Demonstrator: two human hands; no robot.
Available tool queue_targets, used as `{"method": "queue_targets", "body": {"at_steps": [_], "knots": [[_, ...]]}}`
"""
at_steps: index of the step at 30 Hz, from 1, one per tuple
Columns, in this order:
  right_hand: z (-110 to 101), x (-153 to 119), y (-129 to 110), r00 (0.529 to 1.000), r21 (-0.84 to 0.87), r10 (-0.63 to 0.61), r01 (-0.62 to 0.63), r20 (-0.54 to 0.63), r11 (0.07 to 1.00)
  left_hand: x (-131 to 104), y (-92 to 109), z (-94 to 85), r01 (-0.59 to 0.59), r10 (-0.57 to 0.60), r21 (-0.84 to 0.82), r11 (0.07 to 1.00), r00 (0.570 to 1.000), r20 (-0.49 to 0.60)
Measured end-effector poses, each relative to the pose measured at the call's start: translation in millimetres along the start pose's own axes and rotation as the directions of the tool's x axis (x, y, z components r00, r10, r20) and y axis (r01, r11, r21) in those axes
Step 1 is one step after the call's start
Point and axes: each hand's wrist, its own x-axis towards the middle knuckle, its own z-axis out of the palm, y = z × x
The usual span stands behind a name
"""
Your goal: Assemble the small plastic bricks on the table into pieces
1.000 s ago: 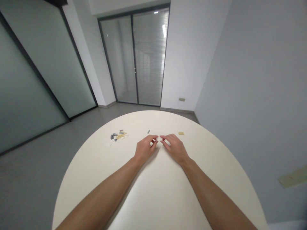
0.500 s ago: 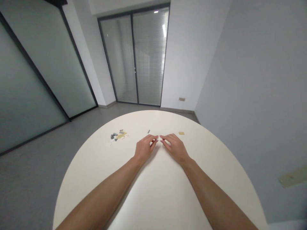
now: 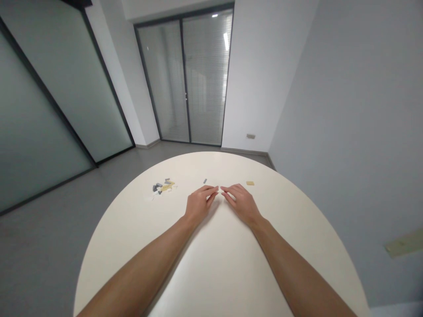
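Observation:
My left hand [image 3: 198, 203] and my right hand [image 3: 243, 203] meet above the middle of the table, thumbs and fingers pinched toward each other. Between the fingertips shows a small white piece [image 3: 220, 190], mostly covered and too small to name more closely. Both hands appear to grip it from opposite sides. Just beyond my left fingers lies a small grey block [image 3: 205, 181]. A flat yellow piece [image 3: 250, 183] rests on the tabletop past my right hand.
A loose pile of small grey, yellow and white pieces [image 3: 166, 188] lies on the left part of the round white table [image 3: 218, 273]. Past the table's far edge stand a glass door [image 3: 206, 88] and white walls. Frosted panels [image 3: 66, 79] are at the left.
Almost nothing differs. Both hands hold their place around the white piece, with only a slight shift of the fingertips.

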Motion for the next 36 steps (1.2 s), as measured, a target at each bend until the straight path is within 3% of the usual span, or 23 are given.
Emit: {"method": "queue_targets", "body": {"at_steps": [26, 36], "knots": [[0.0, 0.2, -0.4, 1.000, 0.031, 0.030, -0.030, 0.004, 0.999, 1.3, -3.2, 2.1, -0.035, 0.033, -0.061, 0.998, 0.999, -0.030], [0.3, -0.8, -0.7, 0.998, 0.047, 0.058, -0.058, 0.003, 0.997, -0.4, 1.0, 0.2, 0.019, -0.020, -0.068, 0.998, 1.000, -0.019]]}}
